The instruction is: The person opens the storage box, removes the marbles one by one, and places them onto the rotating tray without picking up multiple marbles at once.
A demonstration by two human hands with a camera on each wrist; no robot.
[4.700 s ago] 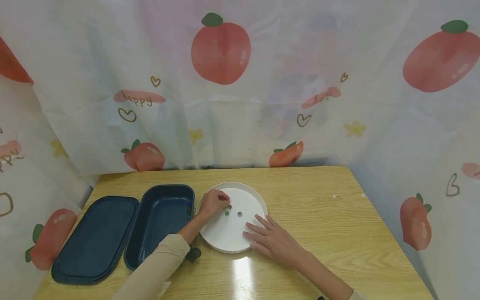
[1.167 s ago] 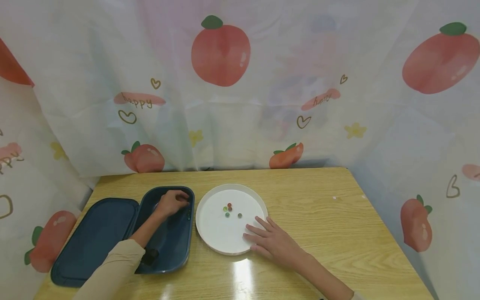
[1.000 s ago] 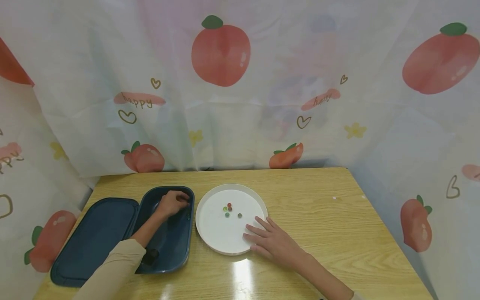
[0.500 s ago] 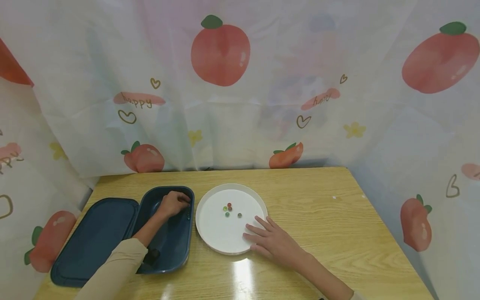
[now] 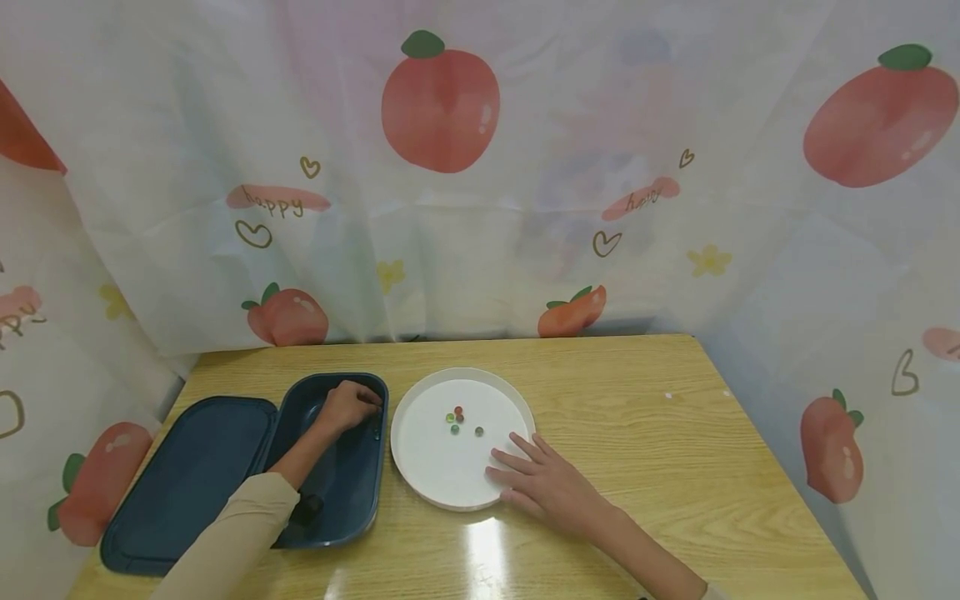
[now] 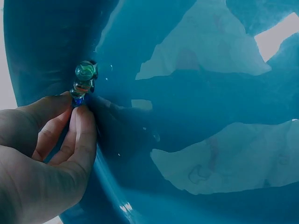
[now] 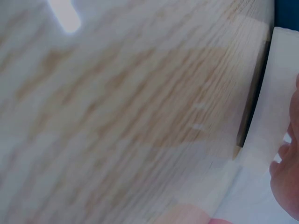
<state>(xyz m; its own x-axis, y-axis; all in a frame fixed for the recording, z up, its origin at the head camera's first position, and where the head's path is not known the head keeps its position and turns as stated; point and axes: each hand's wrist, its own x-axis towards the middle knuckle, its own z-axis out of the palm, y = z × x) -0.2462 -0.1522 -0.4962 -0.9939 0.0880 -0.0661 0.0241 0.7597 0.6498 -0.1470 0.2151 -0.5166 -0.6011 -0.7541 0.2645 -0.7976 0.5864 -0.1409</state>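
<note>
Head view: a wood-grained counter (image 5: 622, 400) with a glossy surface stands before a pale, softly creased cloth (image 5: 525, 192) printed with peaches, hearts and the word "happy". A deep navy basin (image 5: 345, 475), rectangular with rounded corners, sits at left, its walls smooth and shiny. Beside it lies a flat navy panel (image 5: 198, 483) with a raised edge. The left hand (image 5: 347, 406), below a beige sleeve (image 5: 247, 510), reaches inside the basin at its far right wall. Right of the basin, a round, matte white plate (image 5: 450, 477) with a low upright rim carries five small balls: a red marble (image 5: 458, 410), a yellow-green marble (image 5: 450, 417), a brownish marble (image 5: 461, 418), a green marble (image 5: 454, 430) and, a little apart, a grey-green marble (image 5: 479, 432). The right hand (image 5: 551, 490) rests at the plate's near right rim, fingers spread apart.

Left wrist view: glass marbles cluster against the curved basin wall, a green-swirled marble (image 6: 85, 71) above an orange-streaked marble (image 6: 82, 87). Thumb and fingertips pinch a blue marble (image 6: 78, 100) lowest in that cluster.

Right wrist view: blurred wood grain fills most; part of the right hand overlaps the smooth white rim.
</note>
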